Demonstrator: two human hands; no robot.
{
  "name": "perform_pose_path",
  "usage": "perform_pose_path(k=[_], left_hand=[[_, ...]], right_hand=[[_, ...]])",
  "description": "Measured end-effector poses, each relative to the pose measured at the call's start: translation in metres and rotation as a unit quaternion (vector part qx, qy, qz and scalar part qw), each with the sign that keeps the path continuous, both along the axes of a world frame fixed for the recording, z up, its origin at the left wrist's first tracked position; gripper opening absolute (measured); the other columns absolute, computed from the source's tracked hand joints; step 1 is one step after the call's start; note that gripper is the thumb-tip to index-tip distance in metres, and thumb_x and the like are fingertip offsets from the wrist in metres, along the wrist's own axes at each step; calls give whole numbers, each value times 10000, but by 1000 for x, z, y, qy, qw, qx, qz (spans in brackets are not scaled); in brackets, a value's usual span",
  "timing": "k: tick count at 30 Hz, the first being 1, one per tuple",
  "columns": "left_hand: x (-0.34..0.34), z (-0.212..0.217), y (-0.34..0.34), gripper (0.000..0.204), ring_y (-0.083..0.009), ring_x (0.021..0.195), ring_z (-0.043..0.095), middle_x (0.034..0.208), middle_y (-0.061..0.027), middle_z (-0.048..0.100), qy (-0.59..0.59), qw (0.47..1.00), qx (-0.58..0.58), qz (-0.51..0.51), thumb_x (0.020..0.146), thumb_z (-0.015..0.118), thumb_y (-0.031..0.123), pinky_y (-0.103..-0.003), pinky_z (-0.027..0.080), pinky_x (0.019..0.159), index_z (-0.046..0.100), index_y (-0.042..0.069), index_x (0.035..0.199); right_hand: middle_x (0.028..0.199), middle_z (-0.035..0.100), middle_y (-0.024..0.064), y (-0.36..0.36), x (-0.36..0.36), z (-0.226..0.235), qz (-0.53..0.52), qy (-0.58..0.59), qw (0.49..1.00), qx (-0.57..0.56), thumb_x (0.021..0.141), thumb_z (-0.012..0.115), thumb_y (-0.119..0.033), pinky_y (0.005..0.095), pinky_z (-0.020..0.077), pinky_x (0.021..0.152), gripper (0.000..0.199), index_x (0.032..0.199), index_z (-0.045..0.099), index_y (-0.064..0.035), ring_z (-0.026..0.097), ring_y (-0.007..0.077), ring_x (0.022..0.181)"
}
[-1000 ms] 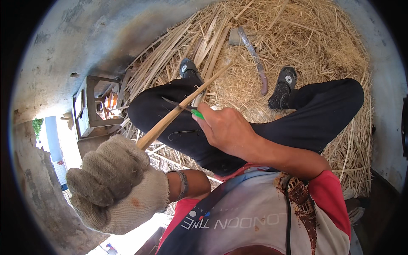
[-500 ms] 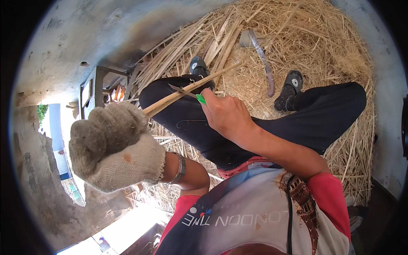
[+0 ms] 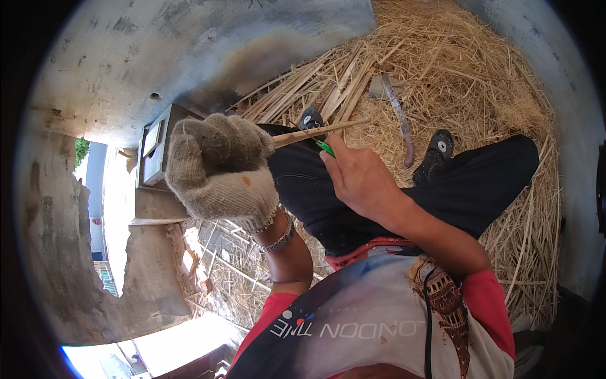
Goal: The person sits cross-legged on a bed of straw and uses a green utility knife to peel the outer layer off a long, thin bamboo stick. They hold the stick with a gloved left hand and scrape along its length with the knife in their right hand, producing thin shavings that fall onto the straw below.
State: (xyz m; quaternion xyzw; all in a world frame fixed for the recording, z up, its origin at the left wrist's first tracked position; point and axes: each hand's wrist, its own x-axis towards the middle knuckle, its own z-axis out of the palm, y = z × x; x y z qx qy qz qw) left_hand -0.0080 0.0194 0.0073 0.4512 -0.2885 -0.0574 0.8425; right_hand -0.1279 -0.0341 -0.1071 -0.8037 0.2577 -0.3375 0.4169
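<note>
My left hand (image 3: 221, 169), in a knitted grey-beige work glove, is closed in a fist around one end of a pale split-wood strip, perhaps bamboo (image 3: 291, 137). The strip points away to the right above my lap, its far end tapering thin. Bare, my right hand (image 3: 365, 180) grips a small knife with a green handle (image 3: 325, 148). Its thin blade lies against or just beside the strip near the middle; exact contact is too small to make out. Most of the knife handle is hidden by my fingers.
A long knife with a brown handle (image 3: 400, 120) lies on the straw-like shavings (image 3: 454, 76) between and beyond my feet. Long loose strips (image 3: 309, 88) are heaped at the far wall. A grey wooden cabinet (image 3: 161, 148) stands left, beyond my gloved hand.
My left hand has moved right and away from me, bringing the strip closer to the knife. My right hand and knife have shifted slightly right. The whole view has tilted a little.
</note>
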Motion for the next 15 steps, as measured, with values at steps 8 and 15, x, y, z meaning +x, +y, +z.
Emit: perform_pose_path(k=[8, 15], left_hand=[[-12, -11, -10, 270, -190, 375, 426, 555, -82, 498, -19, 999, -41, 11, 876, 507, 267, -344, 412, 341, 589, 31, 773], [35, -8, -22, 397, -195, 510, 568, 670, -83, 544, -219, 923, -42, -313, 912, 503, 449, -332, 532, 431, 602, 65, 896]], right_hand=[[623, 617, 257, -8, 14, -19, -49, 123, 991, -23, 996, 472, -155, 524, 527, 535, 155, 979, 490, -2, 649, 448, 608], [743, 675, 252, -92, -25, -187, -147, 322, 924, -143, 983, 504, -188, 507, 557, 670, 218, 1019, 615, -5, 701, 404, 746]])
